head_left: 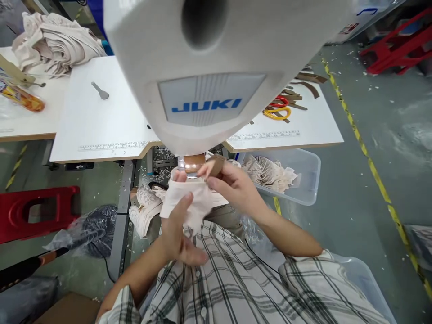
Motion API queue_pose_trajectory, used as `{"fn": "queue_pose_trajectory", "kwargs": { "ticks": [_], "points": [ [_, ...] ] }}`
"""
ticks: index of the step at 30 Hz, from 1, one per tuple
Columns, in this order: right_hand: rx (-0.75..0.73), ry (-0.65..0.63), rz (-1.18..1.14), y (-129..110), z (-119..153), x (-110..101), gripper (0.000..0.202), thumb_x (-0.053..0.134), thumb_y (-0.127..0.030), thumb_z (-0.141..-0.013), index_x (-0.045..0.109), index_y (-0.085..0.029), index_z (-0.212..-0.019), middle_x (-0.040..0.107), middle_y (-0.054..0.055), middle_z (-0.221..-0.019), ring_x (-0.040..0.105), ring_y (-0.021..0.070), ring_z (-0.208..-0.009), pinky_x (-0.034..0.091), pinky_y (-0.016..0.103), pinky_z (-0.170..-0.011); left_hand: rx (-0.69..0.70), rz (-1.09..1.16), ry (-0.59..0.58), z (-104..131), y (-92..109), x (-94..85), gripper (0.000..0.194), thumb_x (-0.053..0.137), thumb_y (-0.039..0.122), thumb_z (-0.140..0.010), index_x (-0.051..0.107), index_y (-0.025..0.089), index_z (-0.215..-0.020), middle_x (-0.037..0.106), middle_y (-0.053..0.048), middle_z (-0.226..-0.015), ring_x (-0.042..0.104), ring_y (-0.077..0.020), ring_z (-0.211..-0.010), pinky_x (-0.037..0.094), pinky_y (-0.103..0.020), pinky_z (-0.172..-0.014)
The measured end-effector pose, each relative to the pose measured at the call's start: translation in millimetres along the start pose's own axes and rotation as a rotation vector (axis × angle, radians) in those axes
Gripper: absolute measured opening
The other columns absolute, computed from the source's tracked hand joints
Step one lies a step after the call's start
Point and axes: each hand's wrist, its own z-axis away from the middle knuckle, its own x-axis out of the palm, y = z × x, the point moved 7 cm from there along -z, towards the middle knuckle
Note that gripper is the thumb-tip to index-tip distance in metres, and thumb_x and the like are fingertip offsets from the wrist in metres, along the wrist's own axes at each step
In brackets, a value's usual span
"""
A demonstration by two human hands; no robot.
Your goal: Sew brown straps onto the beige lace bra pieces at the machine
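Note:
A cream cloth piece (189,200) hangs just below the front of the white JUKI sewing machine (205,63). My left hand (178,231) is at its left side, slightly blurred, with one finger in front and fingertips showing at the cloth's upper edge; the cloth lies between them. In my right hand (238,186) a short brown strip (216,166) is pinched, close to the cloth's upper right corner. A metal and copper-coloured cylindrical end (192,164) of the machine sits right above the cloth.
Scissors (277,112) and brown strips (308,85) lie on the right tabletop (270,140). A clear bin (312,180) with folded cream pieces stands below. More cream cloth (145,209) is by the lap. At the back left is a cloth pile (57,42); a red stool (50,204) stands left.

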Motion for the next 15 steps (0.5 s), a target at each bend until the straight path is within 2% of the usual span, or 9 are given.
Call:
{"fn": "queue_pose_trajectory", "kwargs": {
  "ticks": [2, 3, 5, 7, 10, 12, 15],
  "points": [
    [-0.136, 0.17, 0.309, -3, -19, -12, 0.011, 0.059, -0.031, -0.086, 0.06, -0.021, -0.079, 0.062, 0.005, -0.101, 0.058, 0.0194, -0.093, 0.051, 0.034, -0.081, 0.156, -0.176, 0.059, -18, 21, -11.4, 0.098, 0.081, 0.068, -0.052, 0.055, 0.025, -0.137, 0.053, -0.018, -0.138, 0.039, -0.045, -0.136, 0.043, -0.053, -0.1],
    [-0.16, 0.236, 0.383, -1, -26, -16, 0.009, 0.06, -0.027, -0.083, 0.059, -0.021, -0.077, 0.06, 0.005, -0.098, 0.057, 0.0193, -0.092, 0.05, 0.034, -0.081, 0.232, -0.285, 0.083, -25, 32, -14.4, 0.088, 0.079, 0.062, -0.061, 0.055, 0.026, -0.138, 0.054, -0.016, -0.139, 0.037, -0.0432, -0.137, 0.041, -0.053, -0.104],
    [-0.138, 0.287, 0.368, 12, -38, -19, 0.006, 0.061, -0.025, -0.08, 0.056, -0.021, -0.078, 0.057, 0.003, -0.091, 0.056, 0.0177, -0.086, 0.05, 0.032, -0.077, 0.31, -0.463, 0.11, -35, 48, -16.5, 0.071, 0.075, 0.052, -0.073, 0.057, 0.028, -0.138, 0.057, -0.013, -0.137, 0.039, -0.0399, -0.137, 0.039, -0.049, -0.107],
    [-0.085, 0.253, 0.253, 27, -47, -19, 0.007, 0.059, -0.026, -0.082, 0.057, -0.022, -0.086, 0.058, 0.003, -0.092, 0.056, 0.0163, -0.081, 0.051, 0.03, -0.074, 0.257, -0.456, 0.098, -42, 50, -17.7, 0.066, 0.077, 0.049, -0.073, 0.061, 0.029, -0.134, 0.064, -0.012, -0.127, 0.047, -0.038, -0.13, 0.045, -0.041, -0.1],
    [-0.05, 0.2, 0.2, 36, -55, -20, 0.012, 0.054, -0.03, -0.089, 0.06, -0.021, -0.095, 0.062, 0.004, -0.099, 0.059, 0.0169, -0.087, 0.053, 0.032, -0.081, 0.095, -0.259, 0.076, -45, 41, -21.1, 0.065, 0.082, 0.047, -0.068, 0.066, 0.028, -0.128, 0.071, -0.01, -0.105, 0.062, -0.0321, -0.103, 0.049, -0.028, -0.076],
    [-0.074, 0.204, 0.238, 34, -61, -23, 0.014, 0.055, -0.032, -0.09, 0.062, -0.021, -0.093, 0.064, 0.005, -0.103, 0.059, 0.0176, -0.09, 0.053, 0.033, -0.083, 0.035, -0.175, 0.08, -46, 37, -24.6, 0.067, 0.085, 0.046, -0.064, 0.067, 0.027, -0.126, 0.072, -0.008, -0.092, 0.063, -0.0267, -0.084, 0.044, -0.024, -0.063],
    [-0.158, 0.202, 0.285, 26, -74, -26, 0.016, 0.057, -0.034, -0.089, 0.065, -0.02, -0.092, 0.063, 0.007, -0.11, 0.06, 0.0183, -0.091, 0.054, 0.033, -0.083, 0.042, -0.246, 0.09, -49, 40, -30.8, 0.067, 0.085, 0.043, -0.065, 0.067, 0.029, -0.128, 0.064, -0.002, -0.068, 0.053, -0.0189, -0.061, 0.031, -0.023, -0.054]
  ]
}}
